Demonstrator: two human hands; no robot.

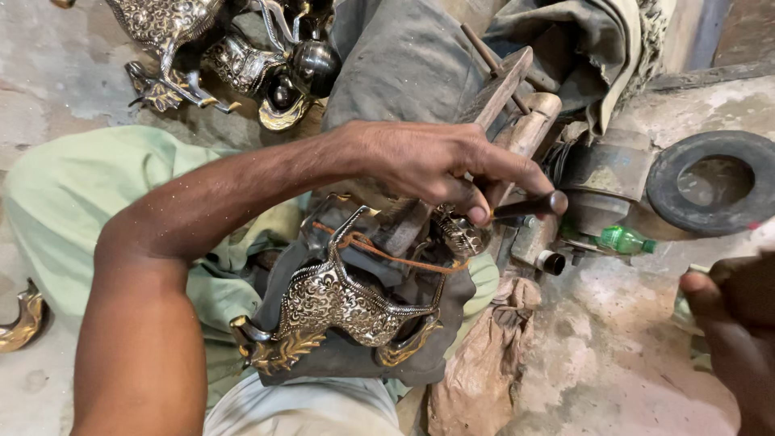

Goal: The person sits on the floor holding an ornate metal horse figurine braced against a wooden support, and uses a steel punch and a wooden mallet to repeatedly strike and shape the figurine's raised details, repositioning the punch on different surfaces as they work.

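Observation:
My left hand [428,165] reaches across from the lower left and pinches a dark metal punch [529,207], whose tip rests against the upper right end of an ornate engraved metal figure [339,299]. The figure, silver and brass coloured, lies on dark cloth on my lap, with an orange cord [387,254] looped round it. A wooden block [508,89] stands just behind it. My right hand [731,315] is at the right edge, blurred and curled, away from the figure. What it holds is not clear.
More engraved metal figures [202,48] lie at the top left. A black rubber ring [710,182] and a green bottle [623,240] sit on the concrete floor at the right. A brown sack [484,363] lies below the figure, and a brass piece [20,319] at the left edge.

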